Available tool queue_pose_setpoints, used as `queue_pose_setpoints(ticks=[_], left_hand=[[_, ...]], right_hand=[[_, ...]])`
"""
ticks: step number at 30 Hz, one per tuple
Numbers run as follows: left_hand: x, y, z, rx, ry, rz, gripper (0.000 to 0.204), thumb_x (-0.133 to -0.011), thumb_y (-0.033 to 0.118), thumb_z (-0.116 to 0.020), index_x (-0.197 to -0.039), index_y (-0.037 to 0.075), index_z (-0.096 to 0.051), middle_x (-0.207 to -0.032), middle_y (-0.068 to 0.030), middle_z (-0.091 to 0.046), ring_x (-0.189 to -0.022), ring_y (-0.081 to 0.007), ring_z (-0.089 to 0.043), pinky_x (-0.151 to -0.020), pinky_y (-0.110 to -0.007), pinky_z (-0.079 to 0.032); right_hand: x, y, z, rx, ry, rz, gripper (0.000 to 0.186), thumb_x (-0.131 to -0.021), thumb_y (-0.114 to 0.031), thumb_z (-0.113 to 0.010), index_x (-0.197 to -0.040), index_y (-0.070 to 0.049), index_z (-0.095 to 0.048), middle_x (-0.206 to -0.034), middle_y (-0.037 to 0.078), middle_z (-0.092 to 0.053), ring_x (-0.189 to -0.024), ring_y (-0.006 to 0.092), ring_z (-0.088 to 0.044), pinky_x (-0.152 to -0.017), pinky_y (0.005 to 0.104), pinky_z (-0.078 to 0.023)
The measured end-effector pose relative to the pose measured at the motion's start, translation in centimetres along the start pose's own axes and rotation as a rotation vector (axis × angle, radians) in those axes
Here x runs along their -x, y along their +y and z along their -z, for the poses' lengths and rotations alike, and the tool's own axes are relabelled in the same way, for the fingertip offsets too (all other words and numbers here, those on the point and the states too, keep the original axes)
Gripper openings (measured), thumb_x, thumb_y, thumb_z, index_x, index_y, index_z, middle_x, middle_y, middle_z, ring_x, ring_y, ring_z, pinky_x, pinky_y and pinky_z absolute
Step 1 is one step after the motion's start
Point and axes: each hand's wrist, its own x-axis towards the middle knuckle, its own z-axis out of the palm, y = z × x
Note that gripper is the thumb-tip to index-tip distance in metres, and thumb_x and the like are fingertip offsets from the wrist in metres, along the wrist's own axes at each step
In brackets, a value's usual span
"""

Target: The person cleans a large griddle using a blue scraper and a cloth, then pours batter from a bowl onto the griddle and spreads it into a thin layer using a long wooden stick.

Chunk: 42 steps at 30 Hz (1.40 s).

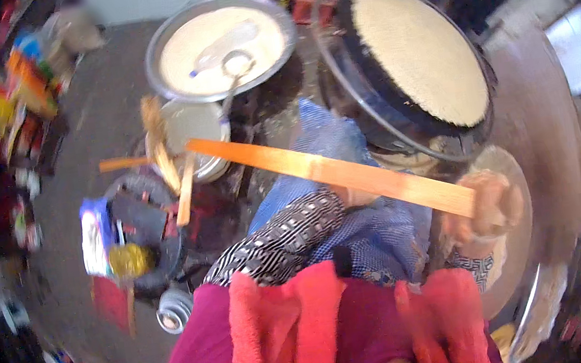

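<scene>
My right hand [486,206], blurred by motion, is closed around one end of a long flat wooden slat [326,170]. The slat slants up to the left across my lap, over a blue patterned cloth [331,128]. Behind its middle shows a bit of my left hand [355,196], coming out of a black-and-white patterned sleeve; the fingers are hidden. Ahead on the right is a wide round black pan [356,63] with a pale, pitted round sheet of batter or bread [420,54] covering much of it. Under my right hand lies a pale round disc [517,254].
A metal basin [155,60] at the back holds pale batter, a clear plastic bottle and a ladle [237,65]. Nearer stands a bucket [222,161] with a straw brush [155,129] beside it. Left are a dark round tray [137,187], packets and a small white-and-grey container [175,311].
</scene>
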Motion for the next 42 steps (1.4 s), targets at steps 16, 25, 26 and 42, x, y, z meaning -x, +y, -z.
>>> queue_pose_setpoints(ticks=[16, 25, 26, 42], left_hand=[[-2.3, 4.0, 12.8, -0.524, 0.642, -0.185, 0.058, -0.094, 0.029, -0.050, -0.137, -0.007, -0.035, -0.141, -0.0293, -0.034, -0.131, -0.0467, -0.033, -0.110, -0.058, -0.023], [-14.4, 7.7, 8.1, -0.495, -0.064, -0.371, 0.089, -0.073, 0.054, -0.060, -0.140, 0.000, -0.036, -0.142, -0.0220, -0.038, -0.135, -0.0405, -0.031, -0.114, -0.053, -0.018], [-16.5, 9.1, 7.2, -0.442, -0.062, -0.432, 0.090, -0.073, 0.053, -0.062, -0.140, 0.000, -0.036, -0.142, -0.0230, -0.038, -0.135, -0.0410, -0.031, -0.114, -0.051, -0.019], [-20.7, -6.5, 8.3, -0.601, -0.112, -0.238, 0.086, -0.059, 0.047, -0.074, -0.125, -0.002, -0.050, -0.131, -0.0199, -0.049, -0.131, -0.0418, -0.036, -0.113, -0.048, -0.026]], right_hand=[[11.9, 8.3, -10.6, -0.023, 1.436, -0.489, 0.042, -0.086, -0.018, -0.064, -0.123, -0.004, -0.050, -0.077, 0.011, -0.066, -0.059, 0.0214, -0.064, -0.051, 0.0344, -0.050], [18.2, 13.8, -18.4, 0.194, 1.753, -0.569, 0.065, -0.086, -0.014, -0.065, -0.145, -0.016, -0.038, -0.107, 0.008, -0.067, -0.073, 0.0148, -0.063, -0.064, 0.0289, -0.051], [18.1, 13.2, -19.2, 0.070, 1.840, -0.527, 0.065, -0.086, -0.013, -0.064, -0.146, -0.016, -0.038, -0.106, 0.008, -0.066, -0.070, 0.0133, -0.061, -0.060, 0.0276, -0.050], [14.3, 11.3, -5.9, -0.507, 1.448, -0.311, 0.063, -0.093, -0.020, -0.051, -0.150, -0.011, -0.025, -0.065, -0.003, -0.050, -0.046, 0.0053, -0.047, -0.040, 0.0209, -0.039]])
